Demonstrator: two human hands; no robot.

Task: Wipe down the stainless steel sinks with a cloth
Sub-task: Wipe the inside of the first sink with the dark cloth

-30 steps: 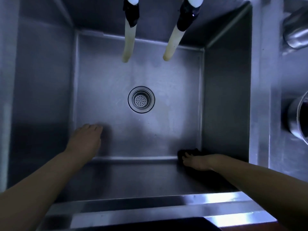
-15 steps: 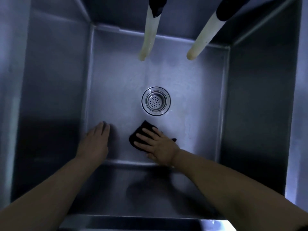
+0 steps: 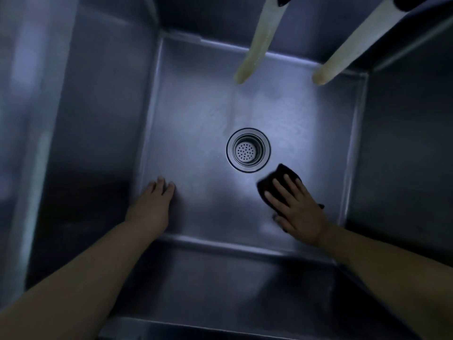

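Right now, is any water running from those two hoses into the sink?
Off, as far as shows: no stream leaves either hose, and the sink floor around the drain holds no pool.

The deep square stainless steel sink (image 3: 196,114) looks brushed and dully glossy; the dark soft cloth (image 3: 275,180) is matt; two pale rubbery hoses (image 3: 259,40) look smooth.

Open steel across the middle of the sink floor (image 3: 201,114), between left hand (image 3: 152,207) and right hand (image 3: 297,209). Drain strainer (image 3: 248,150) sunk in the centre, just beside the dark cloth (image 3: 277,177) under the right palm. Two pale hoses (image 3: 257,40) hanging over the far half, ends clear of the floor, room to pass beneath. Deep walls closing in on all four sides.
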